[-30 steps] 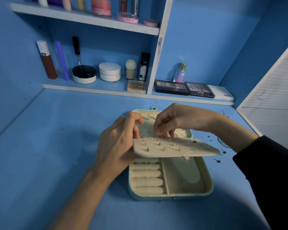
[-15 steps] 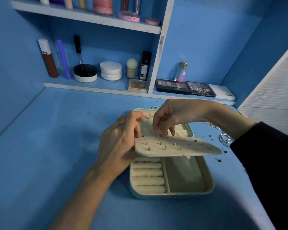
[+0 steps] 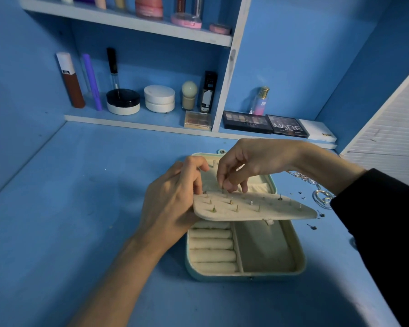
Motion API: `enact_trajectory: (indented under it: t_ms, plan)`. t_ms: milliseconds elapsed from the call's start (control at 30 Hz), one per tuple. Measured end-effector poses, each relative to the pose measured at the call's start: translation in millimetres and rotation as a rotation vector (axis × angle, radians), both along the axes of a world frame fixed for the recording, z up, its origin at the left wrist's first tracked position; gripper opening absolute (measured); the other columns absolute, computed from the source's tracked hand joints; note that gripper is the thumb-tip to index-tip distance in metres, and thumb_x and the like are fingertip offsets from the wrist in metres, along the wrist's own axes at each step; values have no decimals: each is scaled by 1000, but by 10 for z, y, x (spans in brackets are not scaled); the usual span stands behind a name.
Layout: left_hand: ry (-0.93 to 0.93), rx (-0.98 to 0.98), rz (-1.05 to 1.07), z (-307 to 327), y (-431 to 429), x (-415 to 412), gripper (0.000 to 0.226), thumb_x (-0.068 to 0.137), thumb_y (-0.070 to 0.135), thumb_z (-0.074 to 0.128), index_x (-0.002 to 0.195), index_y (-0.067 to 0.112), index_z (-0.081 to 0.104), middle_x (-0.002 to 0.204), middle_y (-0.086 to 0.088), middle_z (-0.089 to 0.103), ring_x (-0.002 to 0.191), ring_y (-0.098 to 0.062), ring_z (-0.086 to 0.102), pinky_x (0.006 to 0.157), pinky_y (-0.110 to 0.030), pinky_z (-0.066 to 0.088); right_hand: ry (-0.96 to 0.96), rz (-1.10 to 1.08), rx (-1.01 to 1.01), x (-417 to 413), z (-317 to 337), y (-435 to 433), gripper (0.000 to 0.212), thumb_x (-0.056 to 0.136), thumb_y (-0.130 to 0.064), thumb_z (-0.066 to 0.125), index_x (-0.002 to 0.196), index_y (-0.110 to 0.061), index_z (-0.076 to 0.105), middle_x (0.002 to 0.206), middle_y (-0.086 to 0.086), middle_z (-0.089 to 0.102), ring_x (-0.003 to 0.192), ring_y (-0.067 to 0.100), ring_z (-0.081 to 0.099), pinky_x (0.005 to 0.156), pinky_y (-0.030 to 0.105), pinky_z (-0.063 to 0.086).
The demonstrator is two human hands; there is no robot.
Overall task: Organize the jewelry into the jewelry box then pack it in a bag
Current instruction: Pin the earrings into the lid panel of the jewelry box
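Note:
A pale green jewelry box (image 3: pixel 300 263) lies open on the blue desk, with cream ring rolls (image 3: pixel 211 247) on its left and a bare compartment on its right. My left hand (image 3: pixel 172 204) holds the cream earring panel (image 3: pixel 276 212) level above the box by its left end. Several earring posts stick up through the panel. My right hand (image 3: pixel 243 164) pinches a small earring back onto a post near the panel's far left edge. Loose silver rings (image 3: pixel 321 198), a chain (image 3: pixel 301 177) and small studs (image 3: pixel 313 227) lie on the desk to the right.
Shelves behind hold cosmetics: a brown bottle (image 3: pixel 70 81), a black jar (image 3: pixel 122 101), a white jar (image 3: pixel 159 98), eyeshadow palettes (image 3: pixel 246 121). A white slatted panel (image 3: pixel 392 138) stands at the right. My dark sleeve (image 3: pixel 383 232) covers the desk's right side.
My right hand's fingers have shifted slightly left along the panel's far edge. The rings and chain on the right have come into view as the camera moved.

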State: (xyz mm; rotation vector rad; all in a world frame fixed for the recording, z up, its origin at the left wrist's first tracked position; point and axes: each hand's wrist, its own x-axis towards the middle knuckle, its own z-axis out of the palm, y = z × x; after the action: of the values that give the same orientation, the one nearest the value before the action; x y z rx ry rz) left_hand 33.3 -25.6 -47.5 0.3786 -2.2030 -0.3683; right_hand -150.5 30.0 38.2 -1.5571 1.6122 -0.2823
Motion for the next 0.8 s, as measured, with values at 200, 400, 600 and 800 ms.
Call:
enact_trajectory:
  t_ms: [200, 400, 600, 800]
  plan:
    - [32, 14, -7, 11, 3, -10, 53, 76, 64, 52, 101, 19, 37, 64, 8, 52, 69, 4, 33, 57, -23, 37, -10, -1, -41, 3, -14, 6, 12, 86, 2, 61, 83, -8, 66, 72, 8, 65, 67, 16, 61, 67, 34, 56]
    - [6, 17, 11, -9, -3, -5, 51, 68, 50, 59, 102, 19, 37, 64, 8, 52, 70, 4, 31, 57, -19, 34, -3, -4, -26, 5, 2, 8, 10, 86, 2, 61, 83, -6, 66, 71, 9, 66, 65, 16, 61, 68, 34, 57]
    - [28, 9, 4, 0, 6, -9, 54, 75, 63, 53, 101, 18, 37, 64, 8, 51, 68, 2, 34, 57, -23, 37, 12, -13, -24, 15, 3, 13, 12, 86, 3, 61, 81, -7, 67, 71, 9, 65, 63, 14, 61, 68, 31, 56]
    - [49, 7, -3, -2, 2, -10, 54, 81, 68, 46, 101, 19, 37, 64, 8, 52, 68, 0, 37, 58, -26, 39, 23, -36, -22, 37, 3, 21, 12, 85, 3, 61, 81, -6, 68, 71, 8, 65, 63, 14, 60, 66, 28, 55]
